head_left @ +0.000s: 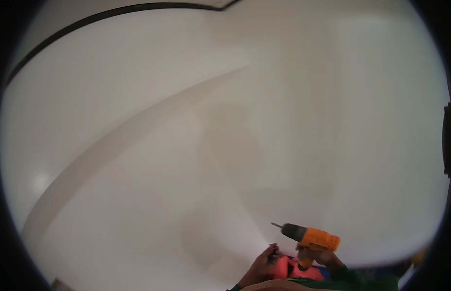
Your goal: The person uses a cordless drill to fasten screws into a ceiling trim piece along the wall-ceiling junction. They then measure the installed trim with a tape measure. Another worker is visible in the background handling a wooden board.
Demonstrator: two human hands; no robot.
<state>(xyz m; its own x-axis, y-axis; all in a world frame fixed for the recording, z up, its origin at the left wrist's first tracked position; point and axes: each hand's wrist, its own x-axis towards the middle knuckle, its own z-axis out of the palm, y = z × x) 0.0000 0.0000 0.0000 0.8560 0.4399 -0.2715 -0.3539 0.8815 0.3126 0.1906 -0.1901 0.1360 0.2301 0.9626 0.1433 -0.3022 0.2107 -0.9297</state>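
An orange and black cordless drill (318, 238) is in my right hand (317, 256), whose fingers wrap round its grip. The slim bit points left and slightly up, toward the pale wall, and I cannot tell whether it touches anything. To the left of the drill and lower, my left hand (262, 264) is closed with its fingertips pressed together. Something small and dark may be between those fingers, but it is too small to name. Behind and between the hands shows a pinkish-red thing (289, 267), partly hidden; its kind is unclear.
A wide, smooth off-white wall (225, 160) fills most of the view, with a long curved ridge (138, 116) across its left part. A dark strip (114, 10) runs along the upper left. A dark object (447, 140) sits at the right edge.
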